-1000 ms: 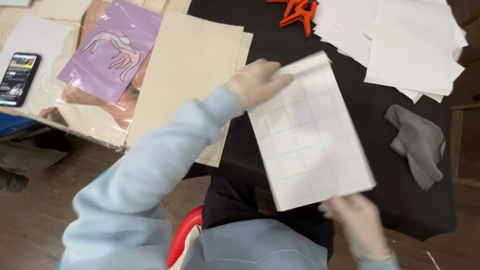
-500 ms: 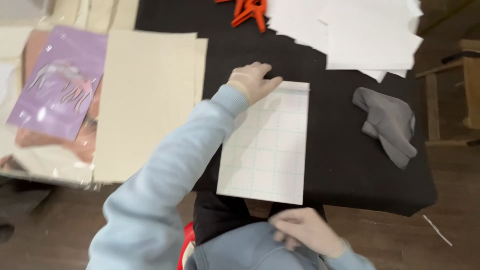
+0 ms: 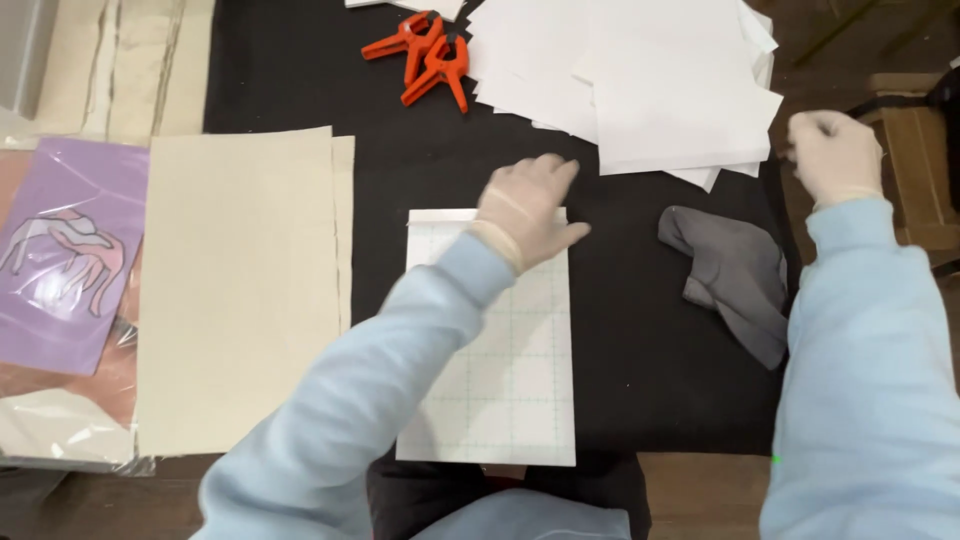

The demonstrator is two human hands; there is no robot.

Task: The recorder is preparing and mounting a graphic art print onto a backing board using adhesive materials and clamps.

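Note:
A white sheet with a faint green grid lies flat on the black table cover, square to the near edge. My left hand, in a thin pale glove, rests flat on the sheet's top edge with its fingers spread. My right hand, also gloved, hovers at the table's right edge with its fingers curled. Nothing shows in it. It is just right of a loose stack of white paper and above a crumpled grey cloth. Both sleeves are light blue.
Two orange spring clamps lie at the back, left of the paper stack. Large beige sheets lie to the left. Beyond them is a purple print in a clear sleeve. A wooden piece of furniture stands off the right edge.
The grid sheet went from being held tilted to lying flat on the black cover. My right hand left its lower edge and rose to the right, near the paper stack.

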